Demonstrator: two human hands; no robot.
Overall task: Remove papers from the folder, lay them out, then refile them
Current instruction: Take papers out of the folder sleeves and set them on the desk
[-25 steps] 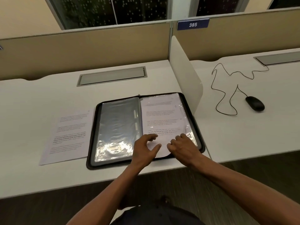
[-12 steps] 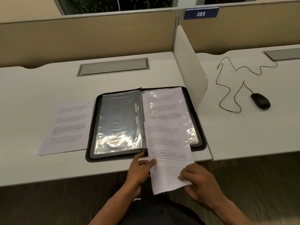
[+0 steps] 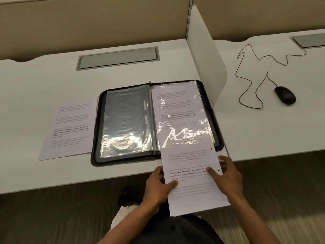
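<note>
At 6 o'clock off the white table [image 3: 263, 131], both hands' fingers are pinching a thin floppy white printed sheet [image 3: 191, 175]: left hand [image 3: 159, 186], right hand [image 3: 226, 175], gripping side edges; its top is still tucked into the black zip folder [image 3: 95, 131]'s slippery sleeve.

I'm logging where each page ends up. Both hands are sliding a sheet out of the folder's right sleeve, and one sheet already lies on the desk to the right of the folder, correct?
Not quite. In the head view the laid-out sheet lies left of the folder, not right. The rest holds: left hand and right hand hold the sheet at the right sleeve.
</note>
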